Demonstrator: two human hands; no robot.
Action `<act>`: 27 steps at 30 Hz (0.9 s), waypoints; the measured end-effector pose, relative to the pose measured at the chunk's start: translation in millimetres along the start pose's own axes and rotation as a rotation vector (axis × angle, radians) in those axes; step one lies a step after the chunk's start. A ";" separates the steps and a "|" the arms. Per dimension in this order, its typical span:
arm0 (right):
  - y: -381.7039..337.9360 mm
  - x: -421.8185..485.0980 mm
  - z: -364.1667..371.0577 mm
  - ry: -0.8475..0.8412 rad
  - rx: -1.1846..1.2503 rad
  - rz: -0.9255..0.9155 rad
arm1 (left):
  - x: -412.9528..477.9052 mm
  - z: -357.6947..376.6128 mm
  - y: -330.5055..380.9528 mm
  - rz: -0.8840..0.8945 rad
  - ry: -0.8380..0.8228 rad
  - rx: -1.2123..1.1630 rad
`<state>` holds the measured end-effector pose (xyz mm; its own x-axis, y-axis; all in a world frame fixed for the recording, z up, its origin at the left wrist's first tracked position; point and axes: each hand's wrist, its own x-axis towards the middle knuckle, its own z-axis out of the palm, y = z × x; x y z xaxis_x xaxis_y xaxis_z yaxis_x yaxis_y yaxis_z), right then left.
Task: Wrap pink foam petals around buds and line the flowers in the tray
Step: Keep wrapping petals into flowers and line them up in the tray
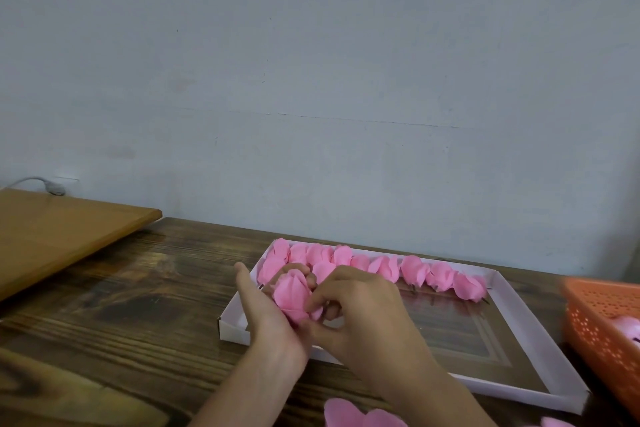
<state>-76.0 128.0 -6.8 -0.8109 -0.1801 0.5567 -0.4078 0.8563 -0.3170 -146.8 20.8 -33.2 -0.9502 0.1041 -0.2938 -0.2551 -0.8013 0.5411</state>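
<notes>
The left hand [263, 308] cupped a half-wrapped pink foam flower [292, 295], its fingers curled round the far side and its thumb raised beside it. The right hand [360, 315] pinched the flower's lower petals with its fingertips, touching the left hand. Both hands held the flower above the near left corner of a shallow white cardboard tray [523, 322], which sat on a dark wooden table [121, 288]. A row of finished pink foam flowers [381, 267] lay side by side along the tray's far edge, with a few more just behind the hands. Loose pink foam petals [349, 414] lay on the table in front of the tray. An orange perforated plastic basket [602, 322] stood just to the tray's right, and a light brown wooden board [62, 229] lay at the far left.
</notes>
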 end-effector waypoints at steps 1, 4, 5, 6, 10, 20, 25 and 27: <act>-1.0 0.1 -0.1 -0.010 -0.016 0.006 | 0.4 -0.4 -0.5 -0.007 -0.004 -0.005; -4.6 0.0 -1.1 -0.041 -0.060 0.015 | -0.1 -1.8 -1.2 -0.007 -0.057 0.038; -5.5 0.1 -1.7 -0.042 -0.062 0.013 | -0.4 -2.4 -1.1 -0.008 -0.089 0.056; -6.3 -0.2 -1.8 -0.035 -0.058 0.009 | -0.2 -3.4 -1.0 -0.016 -0.131 0.069; -9.3 -1.0 0.0 0.001 -0.064 -0.016 | 1.4 -6.4 -0.8 -0.054 -0.265 0.115; -11.7 -4.7 11.2 0.220 -0.011 0.176 | -0.4 -4.2 -0.1 0.004 -0.386 0.078; -10.1 -3.9 8.9 0.304 0.176 0.303 | -1.3 -3.6 -1.4 0.021 -0.484 0.132; -7.6 -3.1 6.1 0.315 0.235 0.341 | -0.3 -4.1 -1.4 0.030 -0.539 0.145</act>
<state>-72.9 119.1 -10.9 -0.7635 0.2756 0.5840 -0.2550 0.7022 -0.6647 -145.4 19.5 -37.0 -0.9046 0.3999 0.1474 -0.2127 -0.7233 0.6570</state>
